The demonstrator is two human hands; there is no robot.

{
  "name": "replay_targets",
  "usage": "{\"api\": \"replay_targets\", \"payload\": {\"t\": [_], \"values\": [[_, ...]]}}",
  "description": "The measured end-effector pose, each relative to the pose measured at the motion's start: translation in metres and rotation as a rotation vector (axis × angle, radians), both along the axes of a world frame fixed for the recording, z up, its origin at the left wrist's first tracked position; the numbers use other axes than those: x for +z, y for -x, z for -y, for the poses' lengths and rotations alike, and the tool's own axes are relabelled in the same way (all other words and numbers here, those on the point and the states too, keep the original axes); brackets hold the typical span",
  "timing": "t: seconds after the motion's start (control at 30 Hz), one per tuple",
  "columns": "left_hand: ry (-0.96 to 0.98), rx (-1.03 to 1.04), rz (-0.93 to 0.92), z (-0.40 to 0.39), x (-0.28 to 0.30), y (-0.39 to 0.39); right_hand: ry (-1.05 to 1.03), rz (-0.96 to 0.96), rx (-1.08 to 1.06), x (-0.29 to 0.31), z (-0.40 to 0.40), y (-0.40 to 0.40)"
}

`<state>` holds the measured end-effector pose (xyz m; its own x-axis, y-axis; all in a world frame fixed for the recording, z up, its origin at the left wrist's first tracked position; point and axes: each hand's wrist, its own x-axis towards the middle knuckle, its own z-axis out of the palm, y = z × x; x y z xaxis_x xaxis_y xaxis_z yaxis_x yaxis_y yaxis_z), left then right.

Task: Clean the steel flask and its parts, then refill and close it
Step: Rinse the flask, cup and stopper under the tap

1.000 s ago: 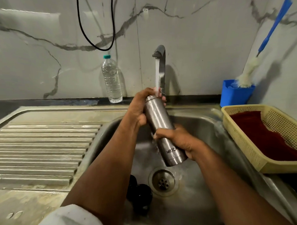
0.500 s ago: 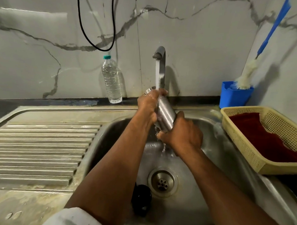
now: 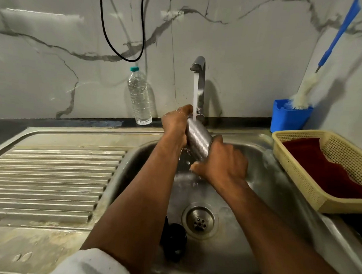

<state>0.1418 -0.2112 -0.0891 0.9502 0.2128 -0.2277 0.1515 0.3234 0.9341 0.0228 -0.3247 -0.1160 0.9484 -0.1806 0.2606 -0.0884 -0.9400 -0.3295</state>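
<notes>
A person rinses a steel flask (image 3: 198,141) under the running tap (image 3: 199,65) over a stainless sink (image 3: 263,172), both hands on the vessel. The left hand (image 3: 176,124) wraps the upper end near the mouth, fingers curled round the metal just where the stream of water (image 3: 195,96) lands. The right hand (image 3: 224,163) grips the lower body, fingers closed round it, so that the flask hangs tilted, its top toward the wall and its base toward the camera. Water spills off the flask into the basin below.

The step in hand appears to be washing the outside of the flask body, with the refill and closing not yet begun. The next move probably calls for turning the flask in both palms so the stream reaches all round, with a firm hold, as wet steel is likely to be slippery.

A dark, rounded part, likely the flask's cap (image 3: 173,241), lies on the basin floor just left of the drain (image 3: 199,220), partly hidden by the left forearm. A clear plastic water bottle (image 3: 139,96) stands on the counter left of the tap. To the right, a bottle brush (image 3: 309,88) leans in a blue holder (image 3: 289,115), beside a yellow basket (image 3: 293,171) lined with a dark red cloth (image 3: 322,172). Nothing blocks the hands.
</notes>
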Motion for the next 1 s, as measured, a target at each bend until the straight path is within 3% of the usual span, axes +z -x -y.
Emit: {"api": "replay_targets", "payload": {"t": [0.17, 0.23, 0.37, 0.43, 0.5, 0.63, 0.73, 0.8, 1.0], "values": [[0.104, -0.35, 0.019, -0.007, -0.005, 0.008, -0.155, -0.021, 0.036, -0.008, 0.005, -0.005], [0.226, -0.367, 0.085, -0.015, -0.007, 0.007, -0.295, -0.014, 0.098, -0.012, 0.007, -0.009], [0.382, -0.309, 0.27, -0.034, -0.002, 0.008, -0.813, -0.136, 0.227, -0.012, 0.017, -0.012], [0.413, -0.287, 0.279, -0.038, 0.002, 0.012, -0.898, -0.212, 0.234, -0.014, 0.019, -0.012], [0.359, -0.198, 0.198, -0.033, 0.002, 0.008, -0.753, -0.156, 0.195, -0.015, 0.013, -0.012], [0.213, -0.031, -0.009, 0.0, -0.006, 0.006, -0.082, 0.057, -0.017, -0.009, 0.0, -0.007], [0.189, 0.014, -0.034, 0.014, -0.008, 0.006, -0.02, 0.077, -0.031, -0.005, 0.002, -0.005], [0.201, -0.076, 0.017, 0.01, -0.007, 0.009, -0.156, 0.01, 0.035, -0.007, 0.006, -0.009], [0.271, -0.549, 0.237, -0.022, -0.008, 0.019, -1.001, -0.312, 0.316, -0.003, 0.01, -0.006]]}}
